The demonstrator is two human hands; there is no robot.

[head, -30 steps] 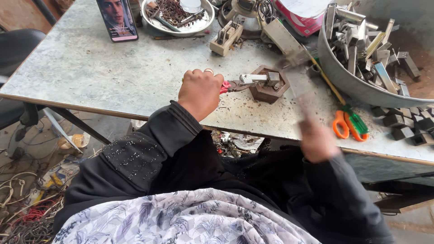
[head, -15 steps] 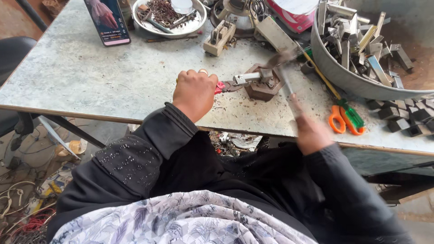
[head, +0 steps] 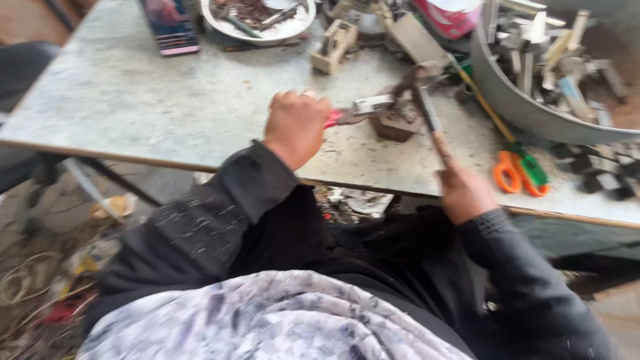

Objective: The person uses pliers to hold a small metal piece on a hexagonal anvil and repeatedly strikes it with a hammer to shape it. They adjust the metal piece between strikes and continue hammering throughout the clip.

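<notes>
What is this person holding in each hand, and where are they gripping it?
Left hand grips red-handled pliers by the handles; right hand grips a hammer by its handle's lower end.

Soft, even daylight fills the scene, bright enough to read colours without harsh glare. The grey table (head: 153,100) shows only a pale sheen and no sharp cast shadows; beneath it the floor falls into dimmer shade. Motion blur smears the whole frame. It is strongest on the right hand (head: 463,193) and the hammer (head: 427,100) it grips, whose head dissolves into a streak. The left hand (head: 295,127) is softer than sharp. The metal basin (head: 513,100) and orange scissors (head: 520,172) look hazy, and edges stretch slightly toward the corners.
</notes>
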